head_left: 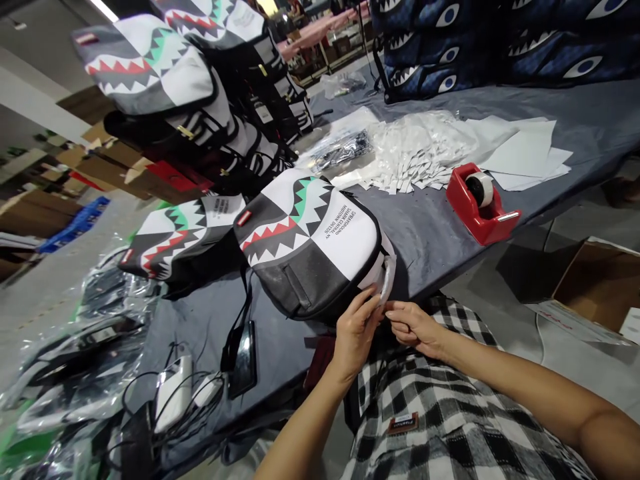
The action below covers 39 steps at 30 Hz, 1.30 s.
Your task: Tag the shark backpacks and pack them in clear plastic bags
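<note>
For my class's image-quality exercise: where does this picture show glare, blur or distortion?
Head view: glare streaks the clear plastic at lower left; head view: the cardboard boxes at left look smeared, while the central shark-mouth bag shows readable print; head view: edges seem stretched.

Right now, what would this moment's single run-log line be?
left hand: at white loop; right hand: close by; shark-face bag: on table; red tape dispenser: on table

Gray-cloth tbl (425, 243), shark-face bag (310, 247), red tape disp. (481, 225), wht papers (525, 150), blk phone (244, 360)
</note>
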Available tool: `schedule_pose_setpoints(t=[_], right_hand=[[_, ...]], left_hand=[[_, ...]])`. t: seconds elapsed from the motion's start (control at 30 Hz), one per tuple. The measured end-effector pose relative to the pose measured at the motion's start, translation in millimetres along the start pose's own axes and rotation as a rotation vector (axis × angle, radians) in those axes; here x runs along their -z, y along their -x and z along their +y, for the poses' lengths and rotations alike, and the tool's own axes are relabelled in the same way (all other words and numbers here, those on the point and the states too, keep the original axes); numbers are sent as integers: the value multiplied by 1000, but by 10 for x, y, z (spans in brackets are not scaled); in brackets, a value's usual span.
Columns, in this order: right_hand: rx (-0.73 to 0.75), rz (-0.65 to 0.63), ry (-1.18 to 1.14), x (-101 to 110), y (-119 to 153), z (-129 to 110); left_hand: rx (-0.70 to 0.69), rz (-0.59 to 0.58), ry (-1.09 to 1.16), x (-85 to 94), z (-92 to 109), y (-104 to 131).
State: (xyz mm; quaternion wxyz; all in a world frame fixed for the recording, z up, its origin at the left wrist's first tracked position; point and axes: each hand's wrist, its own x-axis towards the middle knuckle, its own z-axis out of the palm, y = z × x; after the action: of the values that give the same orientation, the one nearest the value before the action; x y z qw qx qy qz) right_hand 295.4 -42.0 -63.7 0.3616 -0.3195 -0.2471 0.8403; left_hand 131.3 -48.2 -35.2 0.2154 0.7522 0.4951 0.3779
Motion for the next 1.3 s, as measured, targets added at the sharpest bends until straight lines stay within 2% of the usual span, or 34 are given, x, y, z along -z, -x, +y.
schedule_pose_setpoints(t=[0.1, 0.23, 0.3, 0.37, 0.47, 0.57, 0.63, 0.73, 0.8, 0.93, 1.07, 1.13, 1.2, 1.3], right_hand=[[-119, -131, -164, -20, 61, -30], [-199, -182, -220, -53, -27, -25], [-165, -163, -224, -43, -78, -30], [-77, -120, -201, 0, -102, -53], [3, -70, -147, 110, -72, -105], [-1, -50, -160, 215, 15, -137], [-20, -61, -165, 257, 72, -143], [-41, -81, -157, 266, 112, -136], [-45, -75, -134, 233, 93, -119], [41, -41, 69, 84, -54, -62], [205, 162, 306, -22, -251, -23], [286, 211, 369, -5, -313, -19], [336, 185, 409, 51, -345, -21], [363, 146, 462, 157, -370, -30]], left_hand=[[-55, 39, -69, 14, 29, -1], [-13, 138, -78, 46, 68, 29], [17, 154, -103, 51, 66, 47], [-7, 115, -165, 43, 49, 56], [-163, 37, -299, 10, -4, 64], [-442, -12, -522, -3, -84, 114], [-578, -50, -680, 23, -138, 194], [-601, -78, -804, 116, -162, 380], [-583, -53, -784, 194, -114, 509], [-502, 150, -642, 337, 45, 626], [-233, 385, -540, 457, 38, 577], [-55, 415, -449, 498, -18, 581], [138, 416, -300, 496, -52, 632], [363, 424, -69, 370, -8, 720]])
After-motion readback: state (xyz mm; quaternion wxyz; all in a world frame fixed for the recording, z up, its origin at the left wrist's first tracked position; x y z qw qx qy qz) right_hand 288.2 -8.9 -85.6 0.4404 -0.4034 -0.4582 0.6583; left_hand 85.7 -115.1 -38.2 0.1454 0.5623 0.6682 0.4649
